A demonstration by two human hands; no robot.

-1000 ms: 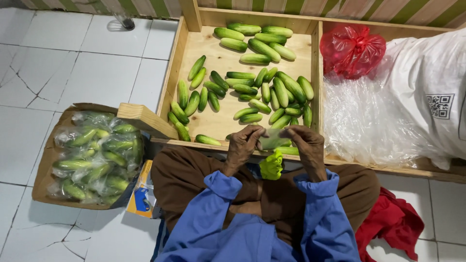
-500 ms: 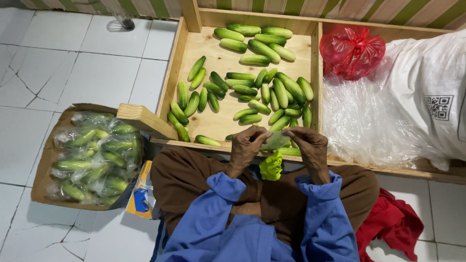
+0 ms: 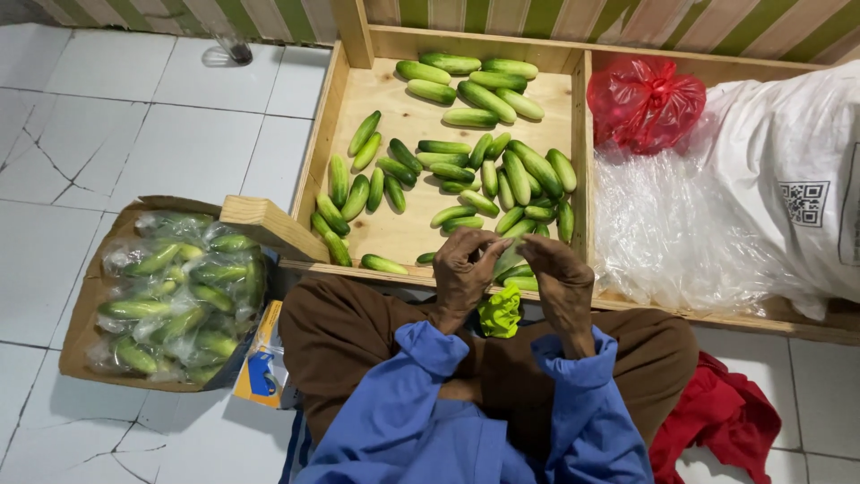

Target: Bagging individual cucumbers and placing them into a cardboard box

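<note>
My left hand (image 3: 466, 269) and my right hand (image 3: 557, 273) are close together over the near rim of the wooden crate (image 3: 322, 152). Both have curled fingers pinching what looks like a thin clear plastic bag (image 3: 507, 258) between them; it is hard to make out. A crumpled bright green bundle (image 3: 500, 312) lies in my lap just below the hands. Several loose green cucumbers (image 3: 466, 170) lie in the crate beyond my fingers. The nearest ones are right under the hands.
A cardboard box (image 3: 81, 332) at the left holds clear bags of cucumbers (image 3: 179, 296). A red knotted bag (image 3: 647, 100), clear plastic sheeting (image 3: 672, 233) and a white sack (image 3: 788, 179) fill the right compartment. A red cloth (image 3: 721, 421) lies by my right knee.
My hands have shifted slightly and drawn closer, fingers working at the film between them. Nothing else has moved.
</note>
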